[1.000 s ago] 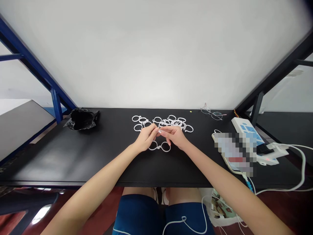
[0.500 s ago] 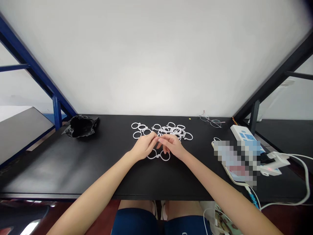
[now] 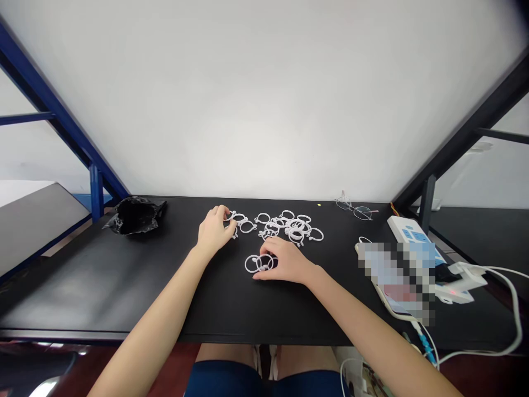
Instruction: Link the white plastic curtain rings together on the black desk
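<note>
On the black desk lie many thin white plastic rings with small knobs, like binder or curtain rings. My left hand [image 3: 214,230] is at the left end of the loose pile, its thumb and fingers apart around a white ring [image 3: 238,218] and its neighbours, partly hiding them. Closer to me, my right hand [image 3: 287,260] rests low over the desk, thumb and fingers apart. Between its fingertips lies a white ring [image 3: 259,263] overlapping another one. The main pile of rings [image 3: 294,226] is just beyond my right hand.
A crumpled black plastic bag [image 3: 136,215] stands open at the left. Eyeglasses [image 3: 353,209] lie at the back right. A phone [image 3: 388,298], partly pixelated, and a white power strip [image 3: 409,231] with cables sit on the right. The black desk [image 3: 165,298] has a front edge above my lap.
My hands, which were together over the rings, have parted. The left moved left to the pile's end; the right lowered to the near rings, which now overlap instead of lying side by side.
</note>
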A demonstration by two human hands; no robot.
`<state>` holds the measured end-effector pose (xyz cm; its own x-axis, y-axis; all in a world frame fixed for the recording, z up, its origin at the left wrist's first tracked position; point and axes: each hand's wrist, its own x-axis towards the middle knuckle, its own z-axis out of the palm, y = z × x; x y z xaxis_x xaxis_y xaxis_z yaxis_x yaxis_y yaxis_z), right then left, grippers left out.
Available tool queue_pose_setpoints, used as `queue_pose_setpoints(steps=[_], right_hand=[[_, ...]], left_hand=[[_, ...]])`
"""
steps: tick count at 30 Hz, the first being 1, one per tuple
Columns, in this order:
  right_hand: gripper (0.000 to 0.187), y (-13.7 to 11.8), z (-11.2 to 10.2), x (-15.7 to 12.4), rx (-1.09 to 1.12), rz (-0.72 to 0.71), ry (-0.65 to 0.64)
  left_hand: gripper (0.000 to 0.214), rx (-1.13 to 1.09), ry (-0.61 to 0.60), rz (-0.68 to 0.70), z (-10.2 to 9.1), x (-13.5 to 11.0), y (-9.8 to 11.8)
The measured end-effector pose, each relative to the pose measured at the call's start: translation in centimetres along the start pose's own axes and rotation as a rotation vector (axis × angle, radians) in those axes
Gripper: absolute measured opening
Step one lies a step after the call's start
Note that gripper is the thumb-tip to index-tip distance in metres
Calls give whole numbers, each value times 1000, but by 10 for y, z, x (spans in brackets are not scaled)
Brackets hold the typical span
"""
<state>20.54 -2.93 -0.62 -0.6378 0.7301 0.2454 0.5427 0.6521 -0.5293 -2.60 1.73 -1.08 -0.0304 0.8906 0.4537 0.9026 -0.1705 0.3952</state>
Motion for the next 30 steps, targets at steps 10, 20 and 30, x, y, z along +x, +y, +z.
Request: queue_pose_setpoints(steps=[10, 20, 30], right_hand=[[44, 4, 2, -1, -32, -21, -28], [43, 3, -1, -3, 94, 9, -23], [40, 2, -1, -2, 132, 56, 14]], left_hand=[[13, 112, -256, 84, 13, -8, 4], [5, 96, -299, 74, 11, -9, 9], [8, -164, -48, 78, 4, -9, 11]])
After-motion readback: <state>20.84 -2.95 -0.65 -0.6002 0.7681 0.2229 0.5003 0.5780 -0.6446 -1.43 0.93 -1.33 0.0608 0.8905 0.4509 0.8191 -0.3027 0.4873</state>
